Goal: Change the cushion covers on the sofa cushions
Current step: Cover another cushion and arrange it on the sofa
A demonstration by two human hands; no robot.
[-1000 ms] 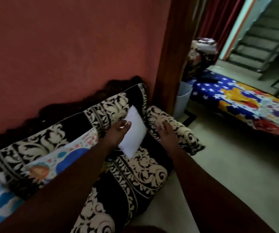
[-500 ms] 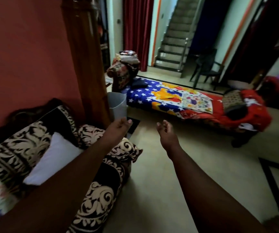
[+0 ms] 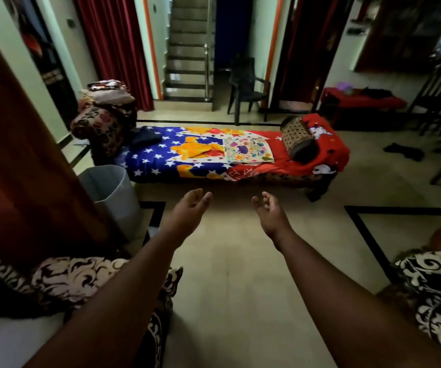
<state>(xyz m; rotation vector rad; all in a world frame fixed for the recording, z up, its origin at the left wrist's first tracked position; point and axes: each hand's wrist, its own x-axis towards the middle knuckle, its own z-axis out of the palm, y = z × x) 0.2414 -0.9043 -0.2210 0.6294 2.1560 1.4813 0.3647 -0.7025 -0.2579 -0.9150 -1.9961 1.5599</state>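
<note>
Pretty dim indoor shot overall. The floor (image 3: 240, 261) is lit softly from above, with a faint sheen in the middle. Corners are darkened and straight lines are bent near the edges by the wide lens. Slight blur is seen on the near forearms.

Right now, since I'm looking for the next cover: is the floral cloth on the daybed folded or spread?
Folded: the floral cloth lies as a flat rectangle on the daybed.

A black-and-cream scroll-patterned sofa (image 3: 62, 281) sits at the lower left, its rounded armrest end toward the open floor. A white cushion (image 3: 9, 341) lies on it at the bottom-left corner. A flowered cushion cover (image 3: 248, 150) lies flat on the bed across the room.
</note>
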